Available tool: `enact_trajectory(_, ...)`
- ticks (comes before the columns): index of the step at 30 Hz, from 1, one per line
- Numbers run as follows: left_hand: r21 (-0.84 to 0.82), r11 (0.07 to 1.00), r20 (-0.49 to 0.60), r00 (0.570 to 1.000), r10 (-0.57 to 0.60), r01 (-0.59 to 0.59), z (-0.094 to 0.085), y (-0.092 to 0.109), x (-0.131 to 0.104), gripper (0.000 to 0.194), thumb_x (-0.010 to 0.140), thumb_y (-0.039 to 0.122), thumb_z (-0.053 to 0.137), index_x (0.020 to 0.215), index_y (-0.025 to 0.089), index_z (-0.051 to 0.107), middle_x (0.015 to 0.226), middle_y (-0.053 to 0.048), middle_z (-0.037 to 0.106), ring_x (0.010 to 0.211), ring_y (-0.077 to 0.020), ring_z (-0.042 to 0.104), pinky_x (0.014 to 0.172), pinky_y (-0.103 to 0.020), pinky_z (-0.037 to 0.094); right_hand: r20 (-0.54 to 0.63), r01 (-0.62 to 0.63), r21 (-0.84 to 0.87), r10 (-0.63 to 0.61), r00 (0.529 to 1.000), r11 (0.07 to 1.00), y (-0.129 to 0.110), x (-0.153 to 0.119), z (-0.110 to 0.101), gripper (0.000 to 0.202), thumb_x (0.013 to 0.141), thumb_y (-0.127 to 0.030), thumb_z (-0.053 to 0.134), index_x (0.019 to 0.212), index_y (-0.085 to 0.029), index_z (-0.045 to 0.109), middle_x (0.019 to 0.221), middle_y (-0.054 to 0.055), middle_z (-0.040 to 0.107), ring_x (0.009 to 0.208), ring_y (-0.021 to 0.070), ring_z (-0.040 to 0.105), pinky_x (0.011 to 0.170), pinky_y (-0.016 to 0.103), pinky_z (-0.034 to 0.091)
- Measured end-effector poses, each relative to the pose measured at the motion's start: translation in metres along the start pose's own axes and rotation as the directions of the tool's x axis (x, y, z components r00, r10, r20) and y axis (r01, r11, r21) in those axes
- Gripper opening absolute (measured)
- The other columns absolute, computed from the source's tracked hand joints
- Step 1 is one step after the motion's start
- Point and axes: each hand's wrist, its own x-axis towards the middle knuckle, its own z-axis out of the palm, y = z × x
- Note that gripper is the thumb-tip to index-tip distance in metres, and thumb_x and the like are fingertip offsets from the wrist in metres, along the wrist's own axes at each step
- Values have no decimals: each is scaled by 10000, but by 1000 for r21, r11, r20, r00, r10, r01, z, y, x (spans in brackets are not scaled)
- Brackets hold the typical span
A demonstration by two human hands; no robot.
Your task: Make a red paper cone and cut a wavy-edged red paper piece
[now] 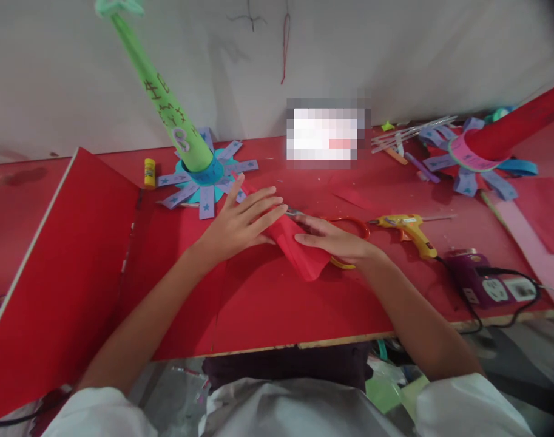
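Observation:
A sheet of red paper (299,246), rolled into a cone, lies slantwise between my hands above the red table, its wide end toward me. My left hand (243,218) wraps over the narrow upper part, fingers across the top and thumb on the near side. Near the wide end, my right hand (331,237) grips the paper's right edge. Scissors (356,224) with orange and yellow handles lie under and behind my right hand, partly hidden by it.
A green paper cone (181,127) stands on a blue base with purple strips. A yellow glue stick (150,173) is left of it. Rightward are a yellow glue gun (406,227), a purple power box (474,279) with cable, and a red cone (522,130). A red board (67,273) rises at left.

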Motion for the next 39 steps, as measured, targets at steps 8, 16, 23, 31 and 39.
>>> enact_trajectory(8, -409, 854, -345, 812, -470, 320, 40, 31, -19, 544, 1166, 525, 331, 1669, 327, 275, 1690, -162, 488, 1556, -308, 521, 1247, -578, 497, -162, 25, 255, 17, 987, 967, 3, 1, 13, 547, 947, -578, 756, 1405, -302, 643, 1456, 81, 723, 1335, 304, 692, 1150, 474, 585)
enact_trajectory(16, -778, 532, 52, 879, -474, 333, 69, 35, -23, 615, 1136, 596, 419, 1655, 267, 404, 1716, -152, 496, 1577, -313, 509, 1283, -551, 480, -100, 47, 228, -25, 995, 973, 3, 1, 39, 705, 948, -613, 723, 1563, -343, 509, 1574, 85, 637, 1436, 314, 616, 1197, 519, 551)
enact_trajectory(23, -861, 413, 83, 884, -459, 296, 76, 35, -24, 610, 1107, 555, 552, 1624, 245, 455, 1717, -156, 496, 1554, -319, 536, 1302, -542, 454, -66, 66, 215, -53, 996, 974, 6, 0, 42, 760, 923, -514, 795, 1593, -320, 492, 1729, 68, 479, 1619, 312, 426, 1352, 539, 370)
enact_trajectory(31, -945, 283, 0, 866, -499, 163, 83, 35, -22, 562, 1049, 479, 706, 1541, 247, 563, 1605, -158, 617, 1495, -332, 595, 1255, -513, 494, -61, 164, 44, -161, 985, 985, 15, 1, 39, 661, 999, -521, 733, 1585, -314, 507, 1706, 77, 504, 1612, 333, 435, 1371, 569, 320)
enact_trajectory(39, -936, 320, -65, 822, -565, 146, 85, 32, -25, 562, 1020, 443, 757, 1504, 245, 550, 1522, -159, 663, 1388, -293, 673, 1196, -490, 545, -17, 215, -21, -215, 976, 976, 19, 2, 38, 657, 1041, -514, 687, 1626, -316, 465, 1702, 92, 506, 1571, 328, 504, 1328, 569, 405)
